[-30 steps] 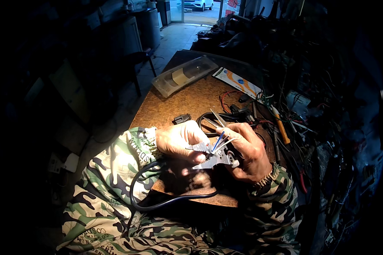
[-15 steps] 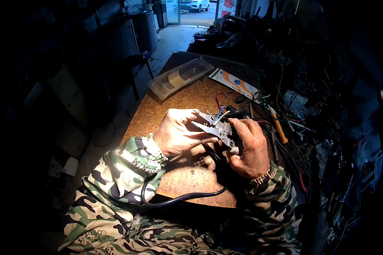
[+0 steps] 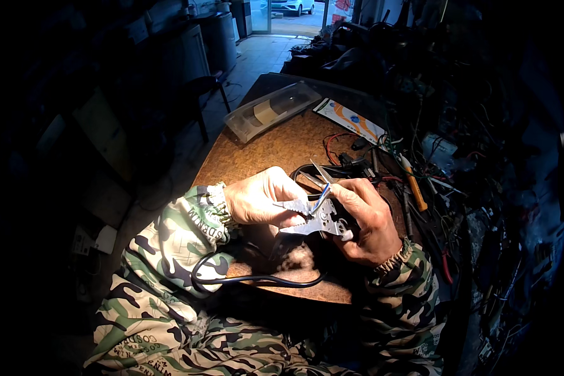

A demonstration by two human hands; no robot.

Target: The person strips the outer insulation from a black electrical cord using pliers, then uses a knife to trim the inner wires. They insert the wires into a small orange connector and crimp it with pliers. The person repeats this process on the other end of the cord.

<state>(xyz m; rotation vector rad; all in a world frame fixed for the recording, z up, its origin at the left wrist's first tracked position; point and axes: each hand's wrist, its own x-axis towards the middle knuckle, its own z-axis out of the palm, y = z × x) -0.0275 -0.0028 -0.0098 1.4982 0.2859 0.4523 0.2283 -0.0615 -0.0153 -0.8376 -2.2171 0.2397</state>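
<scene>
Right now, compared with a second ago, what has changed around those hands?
The pliers have shifted slightly up the picture, away from the person, and so has the drooping loop of black cable. The blue and pale wires, fanned apart before, now lie bunched beside the right hand. It still holds the pliers; the clear plastic case and orange tool stayed put.

And here's the brown wooden table [image 3: 222, 160]: clear plastic tray [image 3: 294, 102] up at the far end of its left edge, white-and-orange card [image 3: 349, 120] just beside, red wires [image 3: 329, 147] and a yellow-orange tool [image 3: 413, 187] toward the right edge!
</scene>
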